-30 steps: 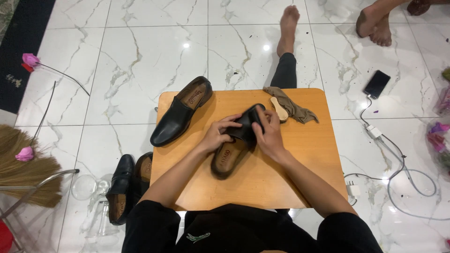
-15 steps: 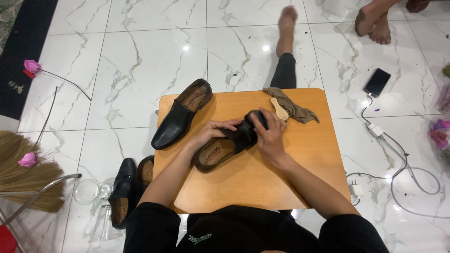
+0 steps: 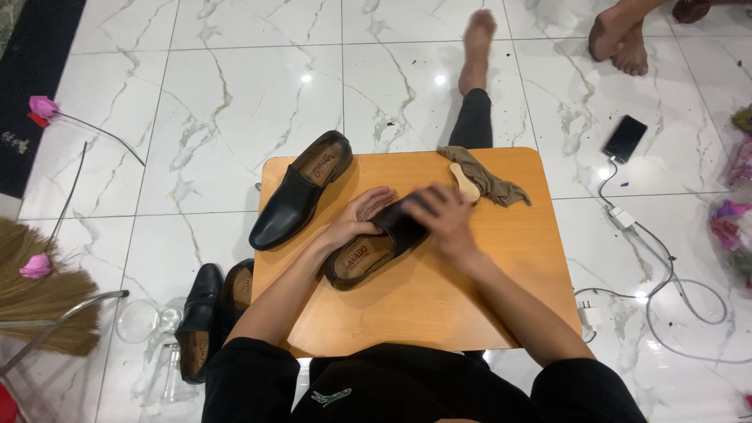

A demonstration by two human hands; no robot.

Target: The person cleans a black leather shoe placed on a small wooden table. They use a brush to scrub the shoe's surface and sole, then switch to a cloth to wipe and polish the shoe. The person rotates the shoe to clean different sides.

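Seen from above, a person sits on a white marble-patterned tile floor (image 3: 235,102) at a low, square, orange-brown wooden worktop (image 3: 501,266). At the far left lie a straw broom (image 3: 31,290) and two pink artificial flowers on thin stems (image 3: 43,106). Just left of the worktop, on the floor, a clear glass jar (image 3: 145,321) lies on its side and looks empty; beside it stands a pair of black leather slip-on shoes (image 3: 205,313). On the worktop's far left corner rests a single black leather loafer with a tan lining (image 3: 301,188), empty, its toe pointing near-left. At the worktop's centre lies the shoe being handled, a dark brown leather loafer with a tan insole (image 3: 372,254), opening upward, heel toward the near left. The left hand (image 3: 362,215) cups its far side, fingers loosely curled against the leather; this grip steadies rather than clamps. The right hand (image 3: 442,219) lies flat over the toe end, blurred, so whether its grip is closed on anything cannot be told. The shoe looks light, with a firm sole, a softer upper and smooth, possibly slippery leather; it is probably best held by the heel or around the sole edges. Just beyond the right hand lie a small pale wooden brush (image 3: 465,182) and a crumpled olive-brown cloth (image 3: 489,180). Farther right, on the floor, a black phone (image 3: 625,139) is attached to a white charging cable (image 3: 666,274).
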